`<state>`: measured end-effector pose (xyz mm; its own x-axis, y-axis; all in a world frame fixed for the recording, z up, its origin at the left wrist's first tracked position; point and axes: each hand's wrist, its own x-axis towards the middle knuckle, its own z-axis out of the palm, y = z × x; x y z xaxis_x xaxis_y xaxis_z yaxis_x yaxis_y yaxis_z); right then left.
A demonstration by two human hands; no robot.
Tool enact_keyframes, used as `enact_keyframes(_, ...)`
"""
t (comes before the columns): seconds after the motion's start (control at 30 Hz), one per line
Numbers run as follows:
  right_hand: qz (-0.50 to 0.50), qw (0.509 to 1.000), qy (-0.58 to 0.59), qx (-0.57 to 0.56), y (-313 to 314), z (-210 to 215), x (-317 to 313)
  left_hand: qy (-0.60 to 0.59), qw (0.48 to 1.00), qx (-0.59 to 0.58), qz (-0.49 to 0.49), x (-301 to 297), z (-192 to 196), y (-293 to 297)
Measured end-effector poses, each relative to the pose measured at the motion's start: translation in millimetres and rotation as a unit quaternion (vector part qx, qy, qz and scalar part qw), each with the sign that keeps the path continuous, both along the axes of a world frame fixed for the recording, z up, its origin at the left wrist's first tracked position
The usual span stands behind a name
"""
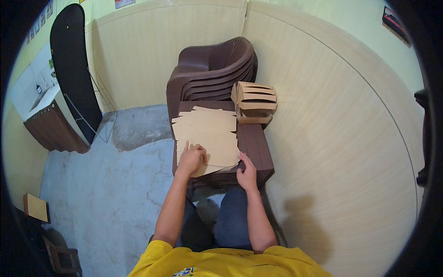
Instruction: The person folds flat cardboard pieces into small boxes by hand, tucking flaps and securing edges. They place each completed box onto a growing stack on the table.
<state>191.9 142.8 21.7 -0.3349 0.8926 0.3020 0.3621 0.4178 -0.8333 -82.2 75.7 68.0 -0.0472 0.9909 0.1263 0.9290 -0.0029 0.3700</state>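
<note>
A stack of flat, light-brown cardboard box blanks (210, 131) with notched edges lies on a brown plastic table (254, 147) in front of me. The lowest sheets fan out slightly askew at the near edge. My left hand (191, 159) rests on the near left part of the top sheet, thumb spread away and fingers bent over its surface. At the near right corner, my right hand (247, 171) touches the edge of the stack with fingers extended and thumb apart. Neither hand is wrapped around a sheet.
Several folded cardboard boxes (256, 104) are nested on the table's far right. Behind stand stacked brown plastic chairs (214, 69). A panelled wall (341, 138) runs close along the right. A black ironing board (71, 69) leans upright beside a sink counter (57, 115) at left.
</note>
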Motion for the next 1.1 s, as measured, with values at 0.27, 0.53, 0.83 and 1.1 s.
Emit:
enact_keyframes(0.27, -0.172, 0.978, -0.104, 0.057, -16.8, 7.7, -19.2, 0.060, 0.987, 0.104, 0.111, 60.2, -4.4, -25.8)
enact_keyframes(0.53, -0.200, 0.979, -0.048, -0.012, -22.5, 6.8, -40.8, 0.067, 0.977, 0.185, 0.079, 72.5, -26.4, -16.8)
enact_keyframes(0.83, -0.052, 0.983, -0.051, 0.170, -45.5, 11.2, -53.9, -0.151, 0.975, 0.154, 0.046, 71.0, -24.8, -20.3)
enact_keyframes(1.1, -0.007, 0.976, -0.098, 0.194, -69.1, -2.6, -45.3, -0.108, 0.979, 0.171, 0.012, 64.0, -31.3, -21.3)
